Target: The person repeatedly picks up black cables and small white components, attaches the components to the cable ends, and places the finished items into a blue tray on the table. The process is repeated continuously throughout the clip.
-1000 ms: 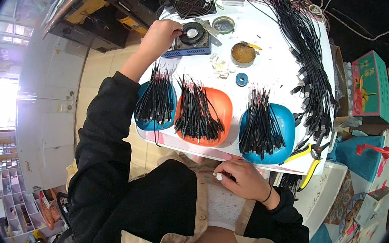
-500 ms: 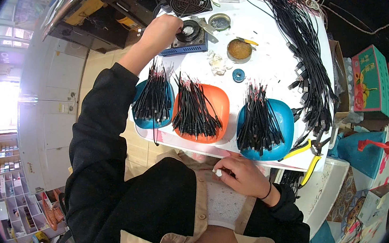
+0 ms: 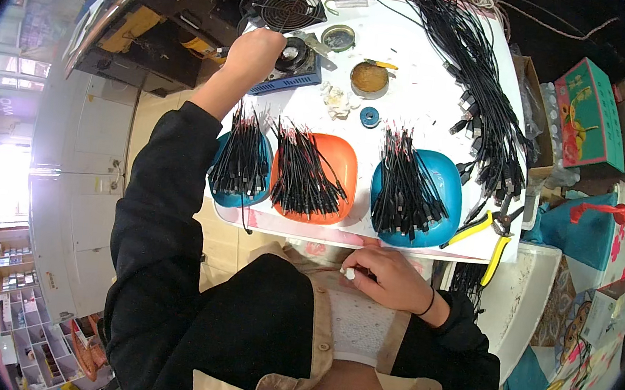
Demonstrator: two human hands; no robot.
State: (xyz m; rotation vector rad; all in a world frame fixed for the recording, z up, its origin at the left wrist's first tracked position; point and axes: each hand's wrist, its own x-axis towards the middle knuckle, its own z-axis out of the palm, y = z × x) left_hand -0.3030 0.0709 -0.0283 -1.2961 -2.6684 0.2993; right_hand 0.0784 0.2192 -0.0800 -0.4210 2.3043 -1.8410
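My left hand (image 3: 255, 56) is closed at the left side of a blue box-shaped device (image 3: 294, 81) with a round black top that has a silvery centre. Its fingertips are turned away, so what they hold, if anything, is hidden. Close to my lap, just off the table's front edge, my right hand (image 3: 389, 279) pinches a small white wad (image 3: 348, 273). Bundles of short black cables with stripped reddish ends lie in a left blue tray (image 3: 239, 201), an orange tray (image 3: 342, 169) and a right blue tray (image 3: 447, 180).
Behind the device stands a fan with a round grille (image 3: 292, 10). An amber-filled tin (image 3: 370, 79), crumpled tissue (image 3: 336, 101), a blue ring-shaped roll (image 3: 369, 117) and an open lid (image 3: 338, 38) lie mid-table. Long black cables (image 3: 484, 84) and yellow-handled pliers (image 3: 499, 253) are on the right.
The whole view has shifted a little, so the table things sit further left. My left hand stays beside the device, slightly nearer to me. My right hand keeps its pinch on the white wad.
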